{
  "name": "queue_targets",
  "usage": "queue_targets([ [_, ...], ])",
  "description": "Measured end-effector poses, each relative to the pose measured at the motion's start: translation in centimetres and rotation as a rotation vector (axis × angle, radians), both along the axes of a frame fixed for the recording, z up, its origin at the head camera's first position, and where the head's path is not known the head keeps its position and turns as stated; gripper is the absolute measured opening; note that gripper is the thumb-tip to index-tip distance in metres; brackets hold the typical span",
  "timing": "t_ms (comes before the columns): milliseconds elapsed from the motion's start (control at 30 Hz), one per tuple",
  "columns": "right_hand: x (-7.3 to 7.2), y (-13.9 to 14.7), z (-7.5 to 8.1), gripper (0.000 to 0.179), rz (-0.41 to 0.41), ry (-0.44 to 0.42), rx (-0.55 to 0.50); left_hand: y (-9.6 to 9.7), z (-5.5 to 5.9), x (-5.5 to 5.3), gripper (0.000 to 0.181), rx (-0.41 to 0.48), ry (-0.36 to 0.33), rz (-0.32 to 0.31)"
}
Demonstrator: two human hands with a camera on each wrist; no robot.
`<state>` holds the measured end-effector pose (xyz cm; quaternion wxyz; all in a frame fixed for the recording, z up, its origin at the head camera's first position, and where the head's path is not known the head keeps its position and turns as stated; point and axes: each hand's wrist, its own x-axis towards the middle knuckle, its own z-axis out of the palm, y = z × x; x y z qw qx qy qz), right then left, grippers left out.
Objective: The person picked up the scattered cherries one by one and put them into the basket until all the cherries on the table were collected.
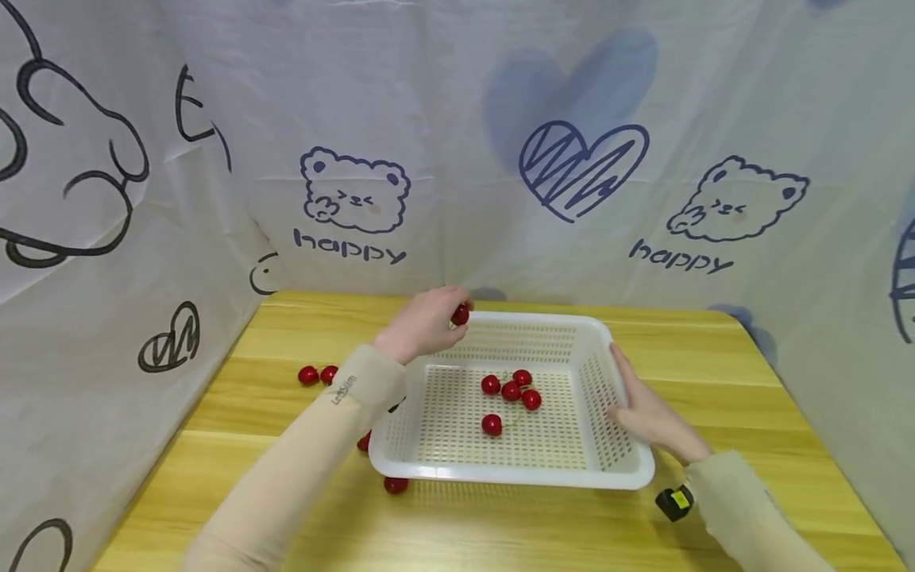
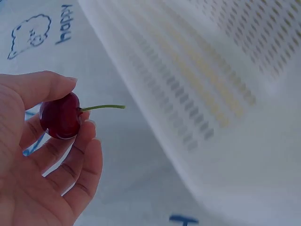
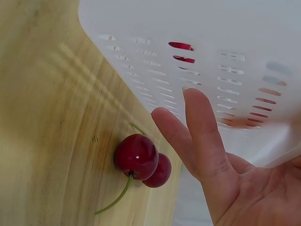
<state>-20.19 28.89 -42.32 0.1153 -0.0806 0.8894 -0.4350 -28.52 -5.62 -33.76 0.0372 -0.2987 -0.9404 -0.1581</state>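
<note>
My left hand (image 1: 423,327) pinches a dark red cherry (image 2: 61,116) between thumb and fingers above the far left corner of the white plastic basket (image 1: 515,477). A green stem (image 2: 103,107) sticks out of that cherry toward the basket wall. On the right, my right hand (image 1: 646,409) holds the basket's side wall, thumb inside and fingers (image 3: 202,127) along the slotted outer face. Several cherries lie on the basket floor, four-cornered and full of small holes; one cherry (image 1: 492,425) sits apart, nearer the front.
Left of the basket, two cherries (image 1: 308,375) lie on the wooden table (image 1: 236,445), partly behind the left sleeve. Another cherry (image 1: 395,485) shows at the basket's front left corner. A white cloth (image 1: 457,159) with drawings hangs behind and at the sides.
</note>
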Motion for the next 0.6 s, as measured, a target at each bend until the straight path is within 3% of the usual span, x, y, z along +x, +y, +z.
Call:
queue_targets([
  [300,0.1,-0.1,-0.2,0.113,-0.023,-0.003,0.013,3.1,-2.6,-0.2,0.023,-0.057,-0.108,0.009],
  [467,0.1,-0.2,-0.2,0.113,-0.026,0.005,0.031,3.5,-4.5,-0.3,0.010,-0.121,-0.150,0.038],
  [600,0.0,-0.3,-0.1,0.113,-0.024,0.021,0.059,3.4,-5.3,-0.2,0.012,-0.153,-0.186,0.059],
])
